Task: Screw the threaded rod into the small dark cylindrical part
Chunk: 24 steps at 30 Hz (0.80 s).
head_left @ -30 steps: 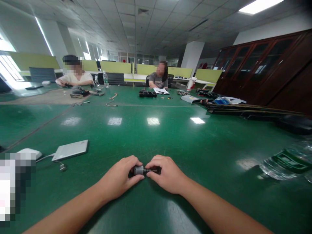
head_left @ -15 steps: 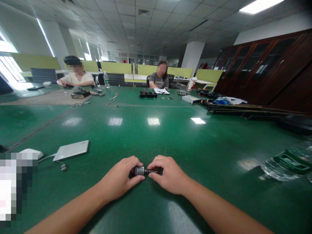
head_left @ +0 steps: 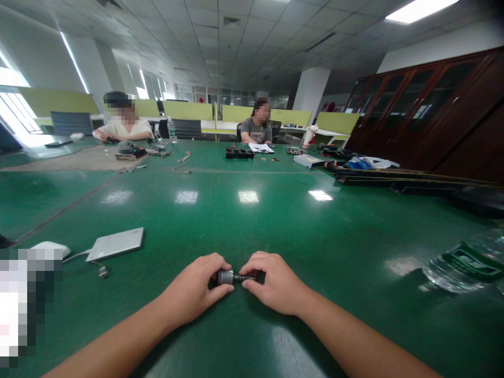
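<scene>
A small metal part (head_left: 226, 277) with a grey cylindrical body and a thin dark shaft lies sideways just above the green table (head_left: 252, 226), near its front edge. The thumb and fingers of my left hand (head_left: 197, 286) are closed round the cylindrical end. On the other side, my right hand (head_left: 277, 283) pinches the thin shaft, its thumb below and fingers above. Fingers hide both ends of the part in places.
A silver flat device (head_left: 116, 244) with a cable lies to the left. A water bottle (head_left: 460, 268) rests on its side at the right. Farther back are a black tray (head_left: 239, 153), metal strips (head_left: 394, 177) and two seated people.
My right hand has shifted very slightly to the right along the shaft. The person at the back centre has turned their head; my left hand looks unmoved.
</scene>
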Each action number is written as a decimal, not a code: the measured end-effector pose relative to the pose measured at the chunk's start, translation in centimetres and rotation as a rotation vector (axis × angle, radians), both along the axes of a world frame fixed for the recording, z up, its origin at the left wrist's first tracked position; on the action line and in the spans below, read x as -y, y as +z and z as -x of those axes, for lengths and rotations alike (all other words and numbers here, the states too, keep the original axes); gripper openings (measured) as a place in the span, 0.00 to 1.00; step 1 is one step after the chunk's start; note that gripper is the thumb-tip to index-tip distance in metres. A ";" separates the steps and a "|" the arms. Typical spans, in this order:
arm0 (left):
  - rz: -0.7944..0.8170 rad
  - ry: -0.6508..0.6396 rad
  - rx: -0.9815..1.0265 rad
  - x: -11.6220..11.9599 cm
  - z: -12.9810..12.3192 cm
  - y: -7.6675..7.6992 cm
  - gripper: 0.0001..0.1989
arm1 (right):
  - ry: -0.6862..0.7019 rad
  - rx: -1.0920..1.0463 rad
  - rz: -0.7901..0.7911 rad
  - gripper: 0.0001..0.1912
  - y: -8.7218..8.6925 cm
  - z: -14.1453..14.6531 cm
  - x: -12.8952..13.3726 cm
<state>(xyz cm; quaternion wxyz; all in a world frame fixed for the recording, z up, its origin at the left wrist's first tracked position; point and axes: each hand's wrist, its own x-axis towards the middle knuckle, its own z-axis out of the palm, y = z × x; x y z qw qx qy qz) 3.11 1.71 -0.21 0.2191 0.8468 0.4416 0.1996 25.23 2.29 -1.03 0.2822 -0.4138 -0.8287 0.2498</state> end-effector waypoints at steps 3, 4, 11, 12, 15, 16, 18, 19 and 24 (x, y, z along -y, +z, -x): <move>-0.003 -0.004 0.002 -0.1 0.0 -0.1 0.09 | 0.000 0.001 -0.005 0.07 0.1 0.0 0.0; -0.005 -0.003 0.000 -0.1 0.0 -0.1 0.09 | -0.001 0.001 -0.007 0.07 0.1 -0.1 0.0; -0.017 0.016 0.000 -0.1 0.2 -0.3 0.10 | -0.022 0.008 -0.011 0.07 0.1 -0.2 -0.1; -0.018 0.016 0.001 -0.1 0.2 -0.3 0.10 | -0.022 0.007 -0.009 0.07 0.1 -0.2 -0.1; -0.019 0.013 0.000 0.0 0.2 -0.2 0.10 | -0.024 0.011 -0.008 0.06 0.1 -0.2 -0.1; -0.018 0.012 -0.001 0.0 0.2 -0.2 0.10 | -0.027 0.015 -0.006 0.06 0.2 -0.2 -0.1; -0.014 0.012 -0.005 0.0 0.2 -0.2 0.09 | -0.034 0.022 0.005 0.06 0.3 -0.1 -0.1; -0.011 0.014 -0.006 0.0 0.2 -0.1 0.09 | -0.040 0.022 0.012 0.06 0.3 -0.1 -0.1; 0.012 0.026 0.003 -0.1 0.2 -0.1 0.09 | -0.056 0.004 0.016 0.06 0.2 -0.2 -0.2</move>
